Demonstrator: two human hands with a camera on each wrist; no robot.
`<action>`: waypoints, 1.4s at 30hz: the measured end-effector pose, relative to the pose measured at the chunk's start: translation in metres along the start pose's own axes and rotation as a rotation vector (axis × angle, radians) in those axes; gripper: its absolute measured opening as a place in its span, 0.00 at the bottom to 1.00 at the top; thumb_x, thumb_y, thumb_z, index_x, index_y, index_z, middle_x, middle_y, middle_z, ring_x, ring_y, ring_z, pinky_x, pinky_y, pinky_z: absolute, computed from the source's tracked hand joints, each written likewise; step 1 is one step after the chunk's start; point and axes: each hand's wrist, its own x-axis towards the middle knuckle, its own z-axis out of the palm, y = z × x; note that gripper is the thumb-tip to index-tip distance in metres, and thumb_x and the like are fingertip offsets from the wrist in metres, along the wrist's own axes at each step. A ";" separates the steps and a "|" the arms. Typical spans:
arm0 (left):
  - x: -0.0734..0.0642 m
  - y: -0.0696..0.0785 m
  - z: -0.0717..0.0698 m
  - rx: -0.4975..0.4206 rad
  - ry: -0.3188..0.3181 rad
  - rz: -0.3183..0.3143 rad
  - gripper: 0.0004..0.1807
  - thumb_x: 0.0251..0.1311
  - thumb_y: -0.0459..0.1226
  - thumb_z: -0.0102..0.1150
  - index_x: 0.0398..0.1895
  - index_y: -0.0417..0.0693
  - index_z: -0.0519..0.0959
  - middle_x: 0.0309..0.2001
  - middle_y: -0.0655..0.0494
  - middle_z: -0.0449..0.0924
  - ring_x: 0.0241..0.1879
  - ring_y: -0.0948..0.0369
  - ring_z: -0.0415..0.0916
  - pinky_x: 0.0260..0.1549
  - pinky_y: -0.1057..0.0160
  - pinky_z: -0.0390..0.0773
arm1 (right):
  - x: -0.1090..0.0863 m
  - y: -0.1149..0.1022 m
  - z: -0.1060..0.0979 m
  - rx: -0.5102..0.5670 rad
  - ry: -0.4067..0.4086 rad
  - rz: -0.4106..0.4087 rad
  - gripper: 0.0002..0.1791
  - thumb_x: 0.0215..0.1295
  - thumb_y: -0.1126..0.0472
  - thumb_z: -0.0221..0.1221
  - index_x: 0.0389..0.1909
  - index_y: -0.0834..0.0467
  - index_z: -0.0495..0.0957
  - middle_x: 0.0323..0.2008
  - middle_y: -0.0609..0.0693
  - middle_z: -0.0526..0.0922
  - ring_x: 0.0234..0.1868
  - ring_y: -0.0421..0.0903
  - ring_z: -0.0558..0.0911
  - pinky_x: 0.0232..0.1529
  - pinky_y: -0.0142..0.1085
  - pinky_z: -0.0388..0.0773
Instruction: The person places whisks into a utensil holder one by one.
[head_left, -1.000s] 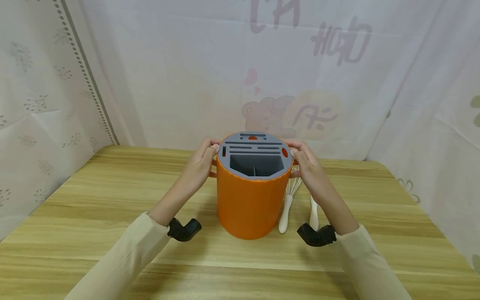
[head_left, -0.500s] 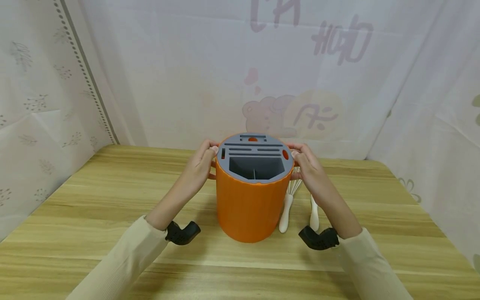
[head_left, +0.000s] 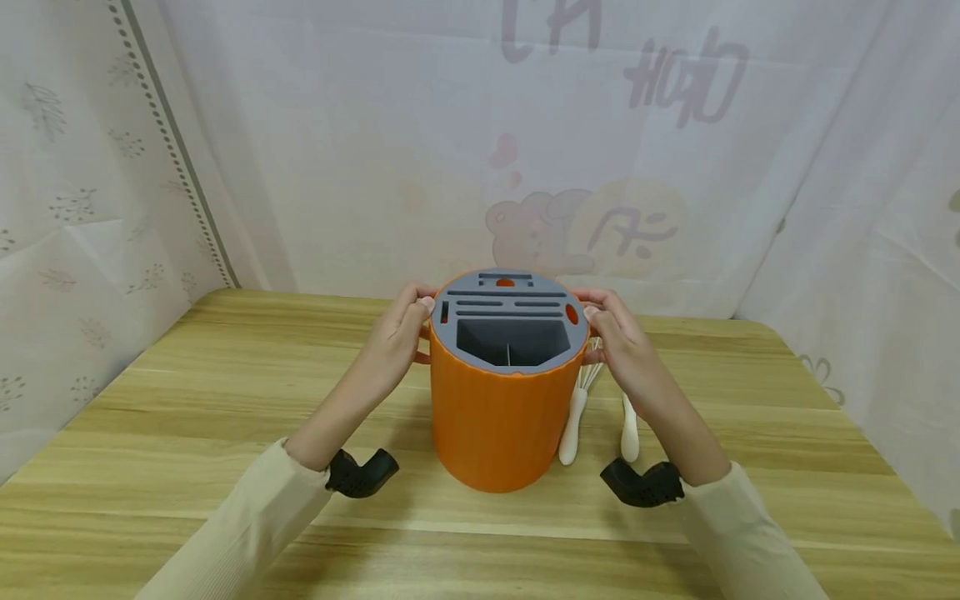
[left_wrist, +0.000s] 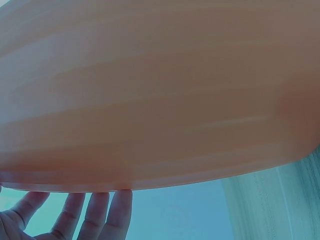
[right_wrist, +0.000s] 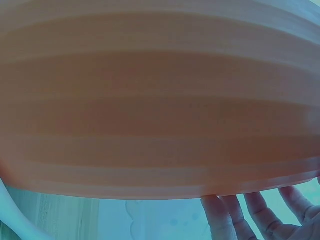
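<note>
An orange round utensil holder (head_left: 498,433) stands upright in the middle of the head view, its grey top insert (head_left: 510,304) showing slots, small holes and a divided compartment. My left hand (head_left: 399,329) holds its left side near the top, thumb by the rim. On the opposite side my right hand (head_left: 621,343) holds it the same way. Both wrist views are filled by the orange wall, with fingers (left_wrist: 119,212) of the left hand and fingers (right_wrist: 220,217) of the right hand against its edge.
Right of the holder a whisk (head_left: 573,425) with a pale handle lies on the wooden table (head_left: 225,400). Another pale handle (head_left: 630,433) lies beside it, its far part hidden by my right arm. Printed curtains (head_left: 360,167) hang behind and at the sides.
Both hands have brought the utensil holder slightly nearer to me, and its top has shifted down in the head view. The whisk and the other pale handle lie nearly where they were.
</note>
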 end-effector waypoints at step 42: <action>-0.032 0.008 -0.002 -0.010 0.006 0.011 0.16 0.71 0.42 0.33 0.55 0.50 0.67 0.44 0.49 0.74 0.38 0.52 0.74 0.35 0.56 0.80 | -0.026 -0.007 0.007 -0.073 -0.015 -0.033 0.22 0.73 0.54 0.34 0.62 0.57 0.60 0.56 0.54 0.67 0.47 0.50 0.71 0.41 0.40 0.76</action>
